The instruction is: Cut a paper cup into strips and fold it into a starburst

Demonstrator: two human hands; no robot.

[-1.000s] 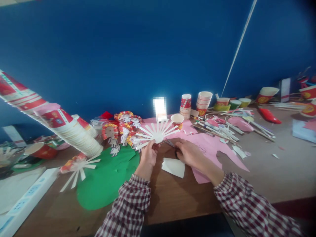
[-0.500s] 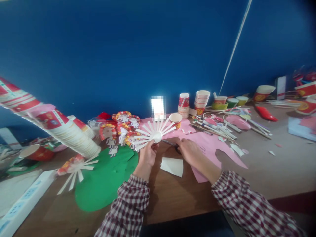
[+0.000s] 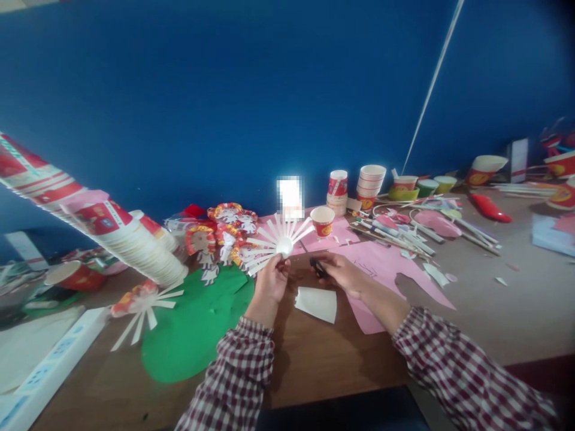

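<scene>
My left hand [image 3: 272,280] pinches the lower edge of a paper cup cut into white strips [image 3: 284,246], which fan out from its round base. To its right, my right hand [image 3: 344,272] is closed round the dark handles of scissors [image 3: 318,267]. Their thin blades point up and left, close to the strips on the right side but apart from the round base. A loose piece of white paper [image 3: 316,304] lies on the table below, between my hands. Pink paper [image 3: 375,263] lies under and beyond my right forearm.
Green paper [image 3: 193,335] and a second cut cup [image 3: 146,305] lie left. A long stack of cups [image 3: 135,245] leans there, near a power strip [image 3: 58,359]. Behind stand a single cup [image 3: 322,221] and stacked cups [image 3: 371,187]. Sticks and pens [image 3: 404,233] lie right.
The scissors have swung from pointing left at the cup's base to pointing up and left, and my right hand has turned with them. The whole view has shifted slightly.
</scene>
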